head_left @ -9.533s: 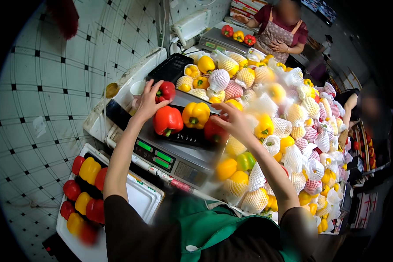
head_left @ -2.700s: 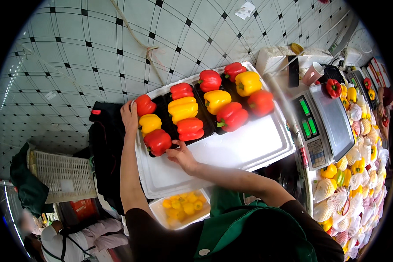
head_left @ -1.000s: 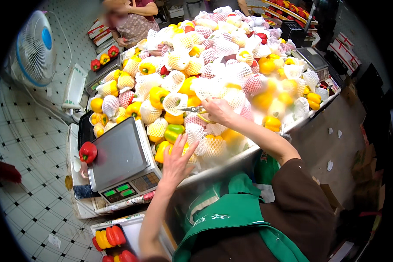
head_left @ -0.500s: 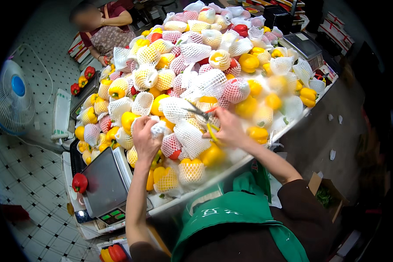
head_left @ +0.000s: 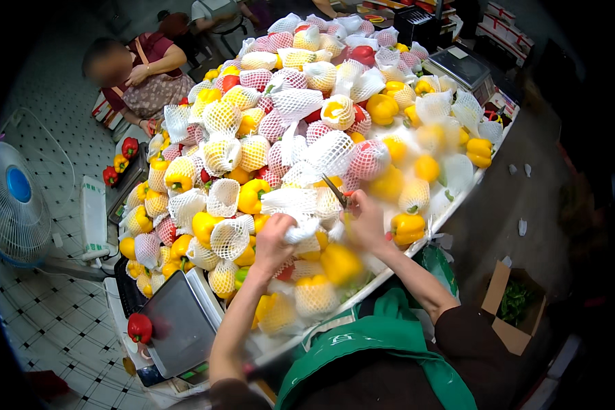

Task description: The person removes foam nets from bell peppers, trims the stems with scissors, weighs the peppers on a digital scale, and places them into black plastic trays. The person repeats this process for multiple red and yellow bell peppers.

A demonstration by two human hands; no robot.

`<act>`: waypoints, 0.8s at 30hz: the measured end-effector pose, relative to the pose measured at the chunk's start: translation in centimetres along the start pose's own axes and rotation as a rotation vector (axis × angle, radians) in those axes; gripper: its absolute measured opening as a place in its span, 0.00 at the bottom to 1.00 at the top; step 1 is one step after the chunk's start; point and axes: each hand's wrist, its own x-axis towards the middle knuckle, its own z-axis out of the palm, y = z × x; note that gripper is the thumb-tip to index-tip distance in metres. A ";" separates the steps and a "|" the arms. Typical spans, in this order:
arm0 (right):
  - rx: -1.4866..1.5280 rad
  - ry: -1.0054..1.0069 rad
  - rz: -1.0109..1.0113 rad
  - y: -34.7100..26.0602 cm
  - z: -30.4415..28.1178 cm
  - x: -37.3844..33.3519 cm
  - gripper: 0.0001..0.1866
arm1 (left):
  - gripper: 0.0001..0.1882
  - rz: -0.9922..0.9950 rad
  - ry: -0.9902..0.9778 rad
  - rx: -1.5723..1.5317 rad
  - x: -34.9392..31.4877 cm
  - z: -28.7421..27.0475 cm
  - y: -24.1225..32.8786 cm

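Observation:
My left hand [head_left: 273, 242] is closed on a bunched white foam net sleeve [head_left: 302, 231] that pokes out toward the right. Close to it on the right, my right hand [head_left: 365, 222] grips a pair of scissors [head_left: 335, 191], dark blades angled up and to the left; the hand is smeared by motion. Both hands are over the near side of a big heap of bell peppers, many in white, yellow or pink nets. A bare yellow bell pepper [head_left: 341, 264] lies just below the hands, and a netted yellow pepper [head_left: 315, 296] sits nearer to me.
At the left stand a flat scale [head_left: 181, 328], a red pepper [head_left: 140, 328] by its edge, and a white fan [head_left: 18, 198]. Another person [head_left: 140, 78] is at the far left of the heap. An open carton [head_left: 499, 294] with green stuff stands at the right; a second scale [head_left: 461, 68] is far right.
My left hand has come closer to my right hand, with the white net still in it. The scissors have turned so their blades point more steeply. The whole view has shifted slightly.

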 end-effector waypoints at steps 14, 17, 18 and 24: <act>-0.223 -0.173 -0.064 3.3 5.8 12.1 0.26 | 0.16 -0.456 0.760 -1.087 1.8 -6.7 -0.8; -0.110 -0.115 0.068 2.9 4.6 10.7 0.24 | 0.26 -0.357 0.353 -0.456 5.9 -6.6 -1.4; -0.072 -0.063 0.097 3.0 4.0 10.4 0.23 | 0.32 -0.457 0.213 -0.372 7.5 -5.9 -1.0; 0.130 0.282 0.123 2.7 0.0 6.3 0.18 | 0.38 -0.223 -0.240 0.116 13.9 1.0 -5.1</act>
